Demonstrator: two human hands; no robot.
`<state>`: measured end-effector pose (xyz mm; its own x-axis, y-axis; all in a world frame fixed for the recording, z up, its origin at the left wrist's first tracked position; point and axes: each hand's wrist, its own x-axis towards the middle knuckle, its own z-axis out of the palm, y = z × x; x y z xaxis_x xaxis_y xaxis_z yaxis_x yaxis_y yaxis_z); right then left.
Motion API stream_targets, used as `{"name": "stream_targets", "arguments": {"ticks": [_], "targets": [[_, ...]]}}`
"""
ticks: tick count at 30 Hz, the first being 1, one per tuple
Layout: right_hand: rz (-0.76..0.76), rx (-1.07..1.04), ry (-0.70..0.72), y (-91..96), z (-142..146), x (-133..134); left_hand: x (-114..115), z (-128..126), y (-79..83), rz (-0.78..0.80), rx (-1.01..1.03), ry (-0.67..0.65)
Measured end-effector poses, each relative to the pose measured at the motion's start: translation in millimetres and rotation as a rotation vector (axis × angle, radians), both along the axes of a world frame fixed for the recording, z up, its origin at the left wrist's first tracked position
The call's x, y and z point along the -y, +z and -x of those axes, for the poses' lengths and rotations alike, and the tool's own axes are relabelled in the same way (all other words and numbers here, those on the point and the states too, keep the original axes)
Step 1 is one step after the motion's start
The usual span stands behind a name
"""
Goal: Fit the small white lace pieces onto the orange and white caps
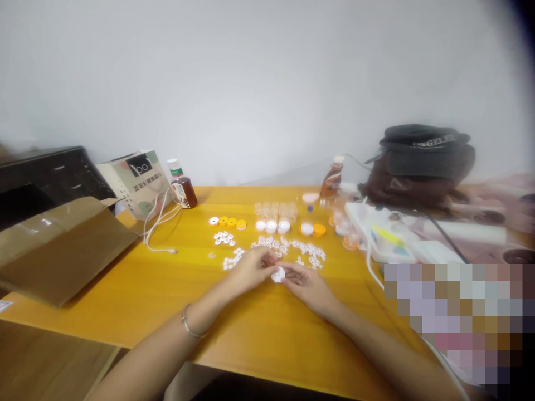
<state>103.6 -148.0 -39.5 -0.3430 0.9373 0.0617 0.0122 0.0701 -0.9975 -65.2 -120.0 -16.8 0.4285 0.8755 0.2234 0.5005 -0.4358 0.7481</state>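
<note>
Both my hands rest on the yellow table (pixel 125 295) and meet over a small white plastic part (pixel 278 274). My left hand (pixel 251 268) has its fingers curled and pinches the part from the left; a thin bracelet sits on that wrist. My right hand (pixel 307 285) pinches the same part from the right. Just beyond my fingers lies a scatter of several small white pieces (pixel 292 248). Behind them stand a row of orange and white caps (pixel 228 222) and more white caps (pixel 271 226).
An open cardboard box (pixel 62 245) sits at the left, a black device (pixel 45 172) behind it. A printed carton (pixel 137 181), a brown bottle (pixel 183 186) and a white cable (pixel 159 228) stand at the back. A second bottle (pixel 332 178), a dark bag (pixel 422 161) and clutter fill the right.
</note>
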Motion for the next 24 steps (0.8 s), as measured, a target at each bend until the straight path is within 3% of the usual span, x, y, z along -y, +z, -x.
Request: {"name": "stream_targets", "arguments": {"ticks": [8,16,20,24], "targets": [[0.025,-0.036,-0.038,1.7,1,0,-4,0,-7.2,0.236,0.225,0.006],[0.022,-0.061,-0.053,1.1,1,-1,-1,-5,-7.6,0.237,0.271,0.030],[0.020,-0.032,-0.089,1.3,-2,-3,-8,13,5.0,0.084,0.115,0.047],[0.025,-0.014,-0.137,3.2,-4,-2,-25,52,13.8,-0.122,-0.248,0.213]]}}
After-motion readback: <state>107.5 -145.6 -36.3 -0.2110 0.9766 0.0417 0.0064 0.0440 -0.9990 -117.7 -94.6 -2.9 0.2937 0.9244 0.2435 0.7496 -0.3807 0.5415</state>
